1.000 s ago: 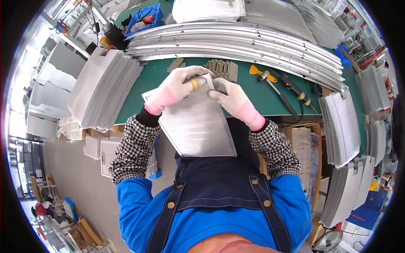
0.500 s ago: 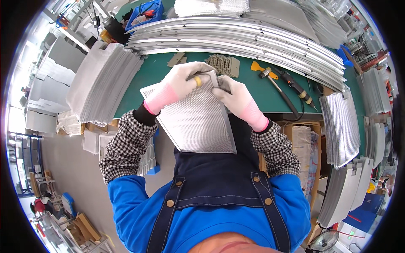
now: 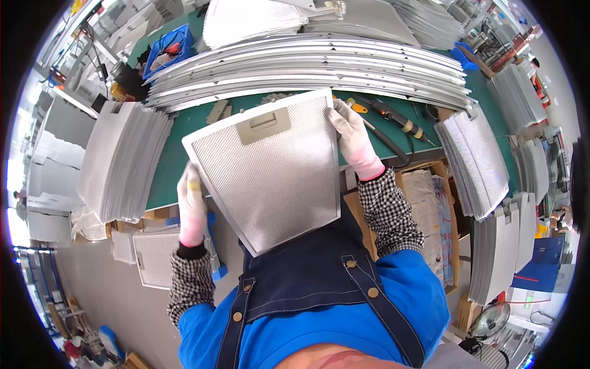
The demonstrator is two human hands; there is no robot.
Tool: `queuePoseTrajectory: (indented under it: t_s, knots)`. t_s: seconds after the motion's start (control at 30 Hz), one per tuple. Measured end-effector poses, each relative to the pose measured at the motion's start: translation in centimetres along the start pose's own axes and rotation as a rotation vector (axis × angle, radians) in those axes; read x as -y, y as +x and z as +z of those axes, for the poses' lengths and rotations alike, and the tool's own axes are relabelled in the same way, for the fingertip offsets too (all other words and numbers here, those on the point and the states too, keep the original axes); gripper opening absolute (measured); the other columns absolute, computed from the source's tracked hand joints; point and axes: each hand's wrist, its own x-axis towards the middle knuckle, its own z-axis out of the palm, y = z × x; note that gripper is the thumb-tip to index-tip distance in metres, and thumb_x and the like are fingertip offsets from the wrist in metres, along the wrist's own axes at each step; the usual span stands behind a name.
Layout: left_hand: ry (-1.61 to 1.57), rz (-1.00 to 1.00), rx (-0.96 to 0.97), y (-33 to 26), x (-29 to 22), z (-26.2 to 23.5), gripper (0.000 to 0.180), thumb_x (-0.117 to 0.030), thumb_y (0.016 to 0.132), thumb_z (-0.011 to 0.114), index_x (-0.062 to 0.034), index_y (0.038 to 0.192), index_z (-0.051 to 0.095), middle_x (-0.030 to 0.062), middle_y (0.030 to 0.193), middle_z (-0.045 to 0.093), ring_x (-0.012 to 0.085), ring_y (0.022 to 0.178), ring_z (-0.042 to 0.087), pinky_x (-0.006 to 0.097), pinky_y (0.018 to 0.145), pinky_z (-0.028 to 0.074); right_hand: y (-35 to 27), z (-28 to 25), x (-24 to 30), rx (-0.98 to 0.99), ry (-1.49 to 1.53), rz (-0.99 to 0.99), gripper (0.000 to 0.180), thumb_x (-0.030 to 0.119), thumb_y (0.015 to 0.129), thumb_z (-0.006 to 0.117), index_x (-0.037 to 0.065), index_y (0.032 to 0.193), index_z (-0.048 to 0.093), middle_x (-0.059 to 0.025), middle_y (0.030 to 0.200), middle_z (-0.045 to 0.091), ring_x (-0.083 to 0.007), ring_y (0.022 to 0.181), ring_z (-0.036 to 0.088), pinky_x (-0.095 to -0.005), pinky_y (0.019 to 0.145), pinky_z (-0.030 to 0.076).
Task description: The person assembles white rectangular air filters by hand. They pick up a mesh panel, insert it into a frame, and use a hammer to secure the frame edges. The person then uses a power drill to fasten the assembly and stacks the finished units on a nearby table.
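Between my gloved hands is a framed metal mesh filter panel (image 3: 270, 178), tilted, its lower edge by my apron. A beige handle plate (image 3: 263, 126) sits at its far edge. My left hand (image 3: 192, 203) grips the panel's left frame, fingertips partly hidden behind it. My right hand (image 3: 353, 136) is closed on the right frame near the far corner. Past the panel, several beige plastic handle parts (image 3: 218, 112) lie on the green table (image 3: 169, 178), some of them covered by the panel.
Long metal frame strips (image 3: 307, 64) are stacked across the back. Mesh sheet stacks stand left (image 3: 123, 160) and right (image 3: 473, 161). A power screwdriver (image 3: 399, 118) and a hammer (image 3: 384, 136) lie right of the panel. An open carton (image 3: 424, 215) stands below the table edge.
Both hands have shifted from the panel's far edge to its side frames. The panel is turned and spread wider to view, with the handle plate showing. The head view has shifted.
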Motion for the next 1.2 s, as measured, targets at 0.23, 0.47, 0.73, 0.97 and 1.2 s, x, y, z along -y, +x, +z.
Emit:
queuePoseTrajectory:
  t_s: [0.23, 0.47, 0.73, 0.97, 1.2]
  knots:
    - [0.113, -0.026, -0.094, -4.3, -0.4, 1.3, 0.057, -0.045, 0.107, 0.037, 0.0032, 0.082, 0.053, 0.0008, 0.069, 0.048, 0.01, 0.067, 0.04, 0.029, 0.06, 0.033, -1.4, 0.3, 2.8, -0.019, -0.126, -0.053, 0.035, 0.015, 0.101, 0.049, -0.007, 0.127, 0.054, -0.0087, 0.116, 0.064, -0.0134, 0.107, 0.057, -0.0274, 0.098, 0.042]
    - [-0.086, -0.226, -0.047, -5.6, 0.8, 2.7, 0.041, -0.033, 0.106, 0.048, 0.0058, 0.108, 0.062, -0.0018, 0.079, 0.052, 0.0085, 0.074, 0.045, 0.025, 0.068, 0.038, -1.1, 1.2, 2.7, -0.139, -0.26, -0.114, 0.039, 0.022, 0.099, 0.053, -0.008, 0.123, 0.056, -0.009, 0.111, 0.064, -0.0147, 0.102, 0.057, -0.0268, 0.093, 0.044]
    - [-0.308, -0.439, 0.129, -4.2, 4.0, 1.4, 0.042, -0.023, 0.104, 0.051, 0.0099, 0.13, 0.056, 0.0112, 0.119, 0.066, 0.0153, 0.106, 0.061, 0.026, 0.095, 0.046, 3.0, 1.1, 2.6, -0.032, -0.009, 0.033, 0.052, 0.021, 0.101, 0.051, -0.006, 0.145, 0.04, -0.013, 0.136, 0.055, -0.0186, 0.121, 0.054, -0.0297, 0.104, 0.041]
    - [-0.482, -0.514, 0.24, -3.5, 4.1, -2.2, 0.042, -0.022, 0.103, 0.052, 0.0099, 0.13, 0.056, 0.0092, 0.122, 0.065, 0.0135, 0.108, 0.06, 0.026, 0.096, 0.045, 2.6, 4.4, 3.8, 0.091, -0.167, -0.022, 0.052, 0.032, 0.101, 0.05, -0.007, 0.136, 0.05, -0.0135, 0.122, 0.063, -0.0193, 0.112, 0.059, -0.0297, 0.098, 0.044]
    - [-0.276, -0.387, 0.008, -2.6, 3.5, 0.3, 0.05, -0.026, 0.105, 0.045, 0.0116, 0.138, 0.046, 0.0199, 0.134, 0.056, 0.0248, 0.119, 0.057, 0.035, 0.105, 0.044, 3.2, 0.2, -3.2, -0.051, -1.116, -0.692, 0.025, 0.017, 0.103, 0.047, 0.005, 0.117, 0.063, -0.0139, 0.102, 0.064, -0.0231, 0.095, 0.062, -0.0364, 0.086, 0.051]
